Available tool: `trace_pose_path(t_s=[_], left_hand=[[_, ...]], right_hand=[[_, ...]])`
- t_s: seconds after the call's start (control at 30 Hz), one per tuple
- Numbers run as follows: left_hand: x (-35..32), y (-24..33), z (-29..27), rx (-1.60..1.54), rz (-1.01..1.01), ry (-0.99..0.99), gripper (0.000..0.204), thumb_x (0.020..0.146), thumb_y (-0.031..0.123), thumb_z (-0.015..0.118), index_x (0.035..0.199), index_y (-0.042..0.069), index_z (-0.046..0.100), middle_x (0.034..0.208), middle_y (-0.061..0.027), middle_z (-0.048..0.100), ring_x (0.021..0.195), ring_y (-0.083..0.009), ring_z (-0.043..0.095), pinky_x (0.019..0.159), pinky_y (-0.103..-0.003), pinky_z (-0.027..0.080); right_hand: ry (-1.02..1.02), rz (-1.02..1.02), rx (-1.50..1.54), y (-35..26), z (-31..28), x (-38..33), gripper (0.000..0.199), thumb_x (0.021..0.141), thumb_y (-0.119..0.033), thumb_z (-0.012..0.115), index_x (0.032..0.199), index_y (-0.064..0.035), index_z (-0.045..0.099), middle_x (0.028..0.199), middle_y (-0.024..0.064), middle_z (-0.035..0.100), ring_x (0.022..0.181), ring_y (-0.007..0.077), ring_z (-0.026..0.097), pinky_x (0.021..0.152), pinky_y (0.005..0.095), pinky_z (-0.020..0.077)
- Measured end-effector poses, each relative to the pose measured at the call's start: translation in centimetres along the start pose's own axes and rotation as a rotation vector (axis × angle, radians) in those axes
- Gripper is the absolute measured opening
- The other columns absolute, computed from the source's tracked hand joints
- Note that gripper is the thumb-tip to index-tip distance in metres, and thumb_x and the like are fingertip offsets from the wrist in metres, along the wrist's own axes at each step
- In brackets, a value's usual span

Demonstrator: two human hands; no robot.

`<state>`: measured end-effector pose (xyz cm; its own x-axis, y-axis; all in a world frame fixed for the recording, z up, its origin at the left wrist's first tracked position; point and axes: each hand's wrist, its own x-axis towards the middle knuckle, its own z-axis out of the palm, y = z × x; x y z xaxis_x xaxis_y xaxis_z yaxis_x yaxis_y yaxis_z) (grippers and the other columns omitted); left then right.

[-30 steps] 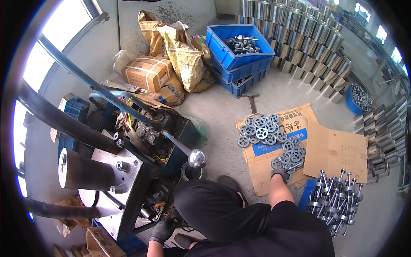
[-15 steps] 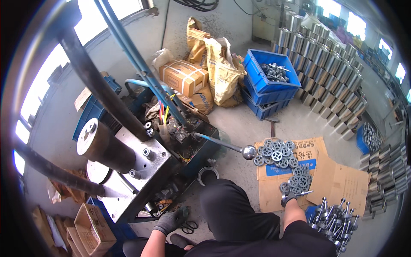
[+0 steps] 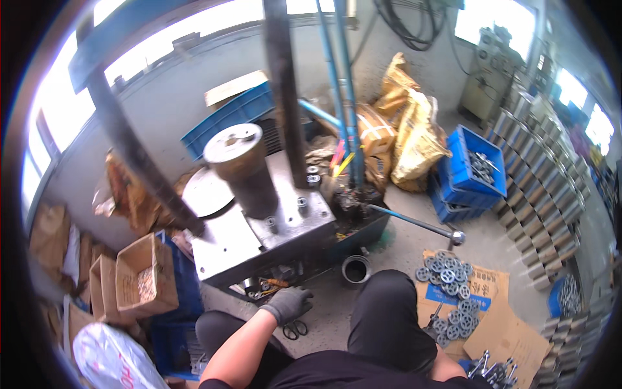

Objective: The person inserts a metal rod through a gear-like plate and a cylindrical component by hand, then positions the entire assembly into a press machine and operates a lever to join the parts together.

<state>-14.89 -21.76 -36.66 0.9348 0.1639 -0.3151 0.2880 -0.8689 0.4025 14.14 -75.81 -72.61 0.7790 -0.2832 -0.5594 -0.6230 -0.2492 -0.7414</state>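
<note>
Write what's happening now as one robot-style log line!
left hand: gloved, near black scissors on floor | right hand: holds metal rod, slightly blurred | spoked wheels: clustered on cardboard

Left hand (image 3: 288, 305) gloved grey, right hand (image 3: 430, 332) probably same, blurred. Wheels (image 3: 448, 276) grey, crates (image 3: 460, 170) blue, cardboard (image 3: 492, 283) tan with blue panel (image 3: 483, 303).

Two gloved hands (image 3: 288, 305), over fifteen spoked wheels (image 3: 448, 276), one ball-ended lever (image 3: 418, 225), one pair scissors (image 3: 295, 330)

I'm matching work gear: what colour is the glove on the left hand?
Dark grey; the glove shows best in the head view.
</note>
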Motion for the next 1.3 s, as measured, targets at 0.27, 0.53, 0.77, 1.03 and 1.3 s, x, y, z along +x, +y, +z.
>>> trace_pose_path(t_s=[0.27,0.53,0.77,1.03,1.3], left_hand=[[-0.2,0.8,-2.0,0.032,0.099,0.159,0.043,0.101,0.038,0.066,0.132,0.009,0.069,0.121,-0.0202,0.070,0.112,-0.0418,0.069,0.097,-0.054,0.054],[0.3,3.7,-3.2,-0.372,0.123,0.473,0.051,0.099,0.030,0.073,0.143,0.007,0.061,0.130,-0.0215,0.064,0.124,-0.0396,0.064,0.107,-0.051,0.052],[-0.2,5.3,-1.1,-1.666,0.124,0.532,0.042,0.099,0.022,0.073,0.135,0.005,0.059,0.129,-0.0110,0.066,0.119,-0.0219,0.065,0.104,-0.039,0.053],[-2.8,4.9,0.9,-1.895,-0.284,0.402,0.016,0.095,0.015,0.064,0.104,0.004,0.071,0.098,-0.0096,0.075,0.093,-0.0193,0.072,0.089,-0.035,0.058],[-1.7,4.6,0.9,-1.950,-0.352,0.333,0.022,0.095,0.020,0.064,0.103,0.003,0.074,0.097,-0.0110,0.075,0.087,-0.0204,0.074,0.079,-0.036,0.062]], right_hand=[[-0.676,-1.226,-0.682,-29.7,10.2,-5.3,0.021,0.087,-0.021,0.074,0.100,-0.0049,0.075,0.098,0.0251,0.074,0.093,0.0438,0.071,0.084,0.0473,0.0563],[-0.816,-1.470,-1.393,-45.1,18.9,-35.6,0.038,0.089,-0.038,0.079,0.106,-0.0044,0.075,0.106,0.0235,0.074,0.096,0.0431,0.072,0.089,0.0472,0.0574],[-1.434,-0.762,-0.855,-42.2,20.0,-44.1,0.035,0.101,-0.041,0.076,0.109,-0.0061,0.073,0.087,0.0036,0.070,0.082,0.0146,0.068,0.075,0.0335,0.0564],[-1.227,-1.477,-0.958,-42.8,20.5,-39.9,0.026,0.091,-0.004,0.069,0.117,0.0005,0.072,0.107,0.0191,0.073,0.099,0.0313,0.074,0.086,0.0379,0.0592],[-1.243,-1.325,-0.587,-42.1,22.9,-39.3,0.041,0.081,0.015,0.057,0.116,-0.0004,0.073,0.106,0.0183,0.075,0.105,0.0291,0.075,0.090,0.0361,0.0589]])
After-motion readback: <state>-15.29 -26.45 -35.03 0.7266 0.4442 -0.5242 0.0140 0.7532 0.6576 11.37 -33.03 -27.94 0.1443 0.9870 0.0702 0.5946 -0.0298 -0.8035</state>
